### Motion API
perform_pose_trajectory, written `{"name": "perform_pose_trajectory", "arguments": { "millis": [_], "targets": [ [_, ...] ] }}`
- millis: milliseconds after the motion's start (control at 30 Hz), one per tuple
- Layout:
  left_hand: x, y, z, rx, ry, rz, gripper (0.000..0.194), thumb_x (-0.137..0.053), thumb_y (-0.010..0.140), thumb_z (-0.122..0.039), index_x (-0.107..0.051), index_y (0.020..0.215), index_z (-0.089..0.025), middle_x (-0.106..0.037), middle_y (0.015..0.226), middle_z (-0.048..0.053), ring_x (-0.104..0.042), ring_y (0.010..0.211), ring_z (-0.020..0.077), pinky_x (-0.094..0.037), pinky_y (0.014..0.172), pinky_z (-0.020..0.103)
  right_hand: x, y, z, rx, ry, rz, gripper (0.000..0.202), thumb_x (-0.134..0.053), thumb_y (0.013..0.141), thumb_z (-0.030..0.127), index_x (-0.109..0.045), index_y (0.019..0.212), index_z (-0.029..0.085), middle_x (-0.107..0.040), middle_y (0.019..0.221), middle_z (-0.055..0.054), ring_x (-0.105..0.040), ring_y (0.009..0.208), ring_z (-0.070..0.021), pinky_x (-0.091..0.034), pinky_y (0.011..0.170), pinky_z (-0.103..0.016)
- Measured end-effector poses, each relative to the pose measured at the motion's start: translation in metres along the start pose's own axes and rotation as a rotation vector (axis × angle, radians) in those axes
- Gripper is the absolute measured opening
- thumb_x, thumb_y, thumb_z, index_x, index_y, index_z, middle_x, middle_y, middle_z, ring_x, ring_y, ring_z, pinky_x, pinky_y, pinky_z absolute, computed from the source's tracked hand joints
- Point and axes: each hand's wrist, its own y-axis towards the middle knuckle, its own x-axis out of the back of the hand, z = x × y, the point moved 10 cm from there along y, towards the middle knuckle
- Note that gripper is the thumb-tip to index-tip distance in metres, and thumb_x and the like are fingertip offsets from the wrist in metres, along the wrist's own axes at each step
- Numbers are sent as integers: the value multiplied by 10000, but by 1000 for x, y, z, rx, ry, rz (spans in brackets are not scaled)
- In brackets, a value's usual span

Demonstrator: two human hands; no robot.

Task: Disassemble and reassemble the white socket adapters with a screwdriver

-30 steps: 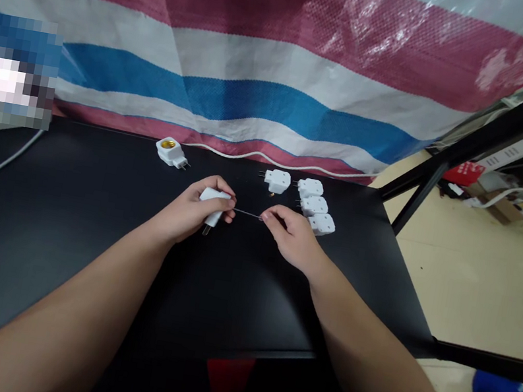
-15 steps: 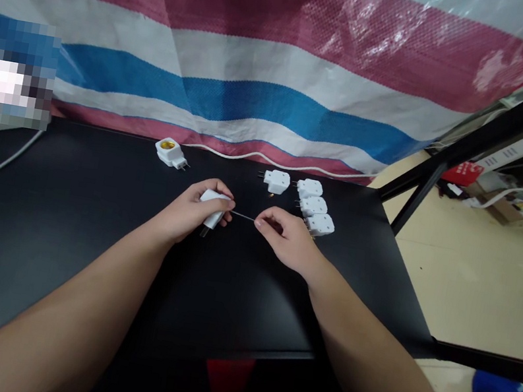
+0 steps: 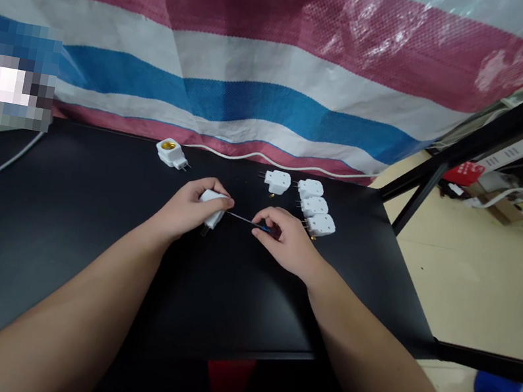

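Note:
My left hand (image 3: 193, 207) is closed around a white plug adapter (image 3: 212, 209), its metal prongs pointing down toward me. In my right hand (image 3: 288, 239) is a screwdriver (image 3: 242, 219) with a thin metal shaft and a dark handle partly hidden by the fingers. Its shaft reaches left to the side of the adapter, near my left fingertips; whether the tip sits in a screw is hidden. Beyond my hands lies a white two-pin adapter (image 3: 277, 182), with a tiny brass-coloured piece (image 3: 271, 196) just in front of it.
Several similar white adapters (image 3: 314, 206) lie in a column right of my right hand. A white lamp-socket plug (image 3: 172, 153) lies at the back left of the black table (image 3: 61, 223). A white cable (image 3: 252, 157) runs along the rear edge, before a striped sheet (image 3: 237, 101).
The fingers of my right hand have loosened and lifted slightly on the screwdriver, so its dark handle now shows. My left hand and the adapter stay nearly still.

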Motion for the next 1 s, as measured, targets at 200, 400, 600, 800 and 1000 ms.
{"name": "perform_pose_trajectory", "arguments": {
  "millis": [200,400,600,800,1000],
  "targets": [
    [7,6,7,73,-261,-63,222,-799,782,-394,-750,782,-178,-732,764,66,-562,539,132,-363,447,234,2,0,0,6,-67,-18,101,-743,935,206,-663,974,254,-492,866,28,-505,742,-148,-430,693,-310],
    [16,13,22,126,-406,-127,230,-761,762,-366,-765,861,-158,-734,755,71,-690,686,184,-486,534,221,-6,0,-4,18,-240,23,131,-741,951,212,-614,936,243,-565,912,2,-546,817,-174,-433,744,-319],
    [21,16,32,179,-409,-181,238,-685,781,-354,-736,904,-157,-736,760,80,-692,635,192,-465,478,217,-7,2,-7,-25,-313,-16,127,-746,949,191,-625,934,227,-595,928,-5,-585,850,-179,-443,760,-311],
    [18,16,28,164,-380,-183,236,-653,780,-338,-735,882,-142,-734,742,103,-667,586,182,-481,472,222,-8,2,-10,-30,-337,-25,118,-744,950,195,-634,919,224,-612,916,-7,-588,836,-180,-454,752,-311],
    [16,10,13,114,-391,-174,189,-641,694,-287,-708,802,-147,-723,716,91,-687,628,200,-558,514,249,-6,3,-8,-36,-266,-33,95,-739,956,191,-669,896,215,-655,906,-17,-601,810,-176,-477,766,-326]
  ]
}}
